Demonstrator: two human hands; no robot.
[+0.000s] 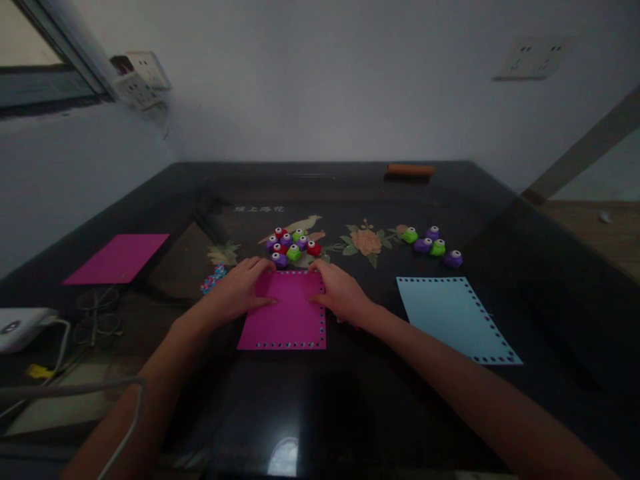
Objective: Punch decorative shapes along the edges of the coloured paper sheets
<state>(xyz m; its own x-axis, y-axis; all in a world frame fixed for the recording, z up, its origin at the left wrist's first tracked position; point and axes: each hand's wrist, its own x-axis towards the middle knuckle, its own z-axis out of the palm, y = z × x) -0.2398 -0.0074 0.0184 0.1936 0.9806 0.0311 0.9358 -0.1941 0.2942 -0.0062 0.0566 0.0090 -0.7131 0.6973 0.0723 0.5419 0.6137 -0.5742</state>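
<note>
A magenta paper sheet (287, 313) with punched holes along its near and right edges lies on the dark table (320, 400) in front of me. My left hand (240, 290) rests on its far left corner, fingers lying flat. My right hand (340, 290) presses its far right corner, fingers curled over the edge. Just beyond the sheet sits a cluster of several small craft punches (293, 245) in purple, red and green.
A light blue punched sheet (453, 317) lies to the right, with more punches (433, 245) beyond it. A plain magenta sheet (120, 258) lies far left. Scissors (97, 313), a white device with cable (23, 327), a braided cord (213, 279) and an orange stick (410, 170) are around.
</note>
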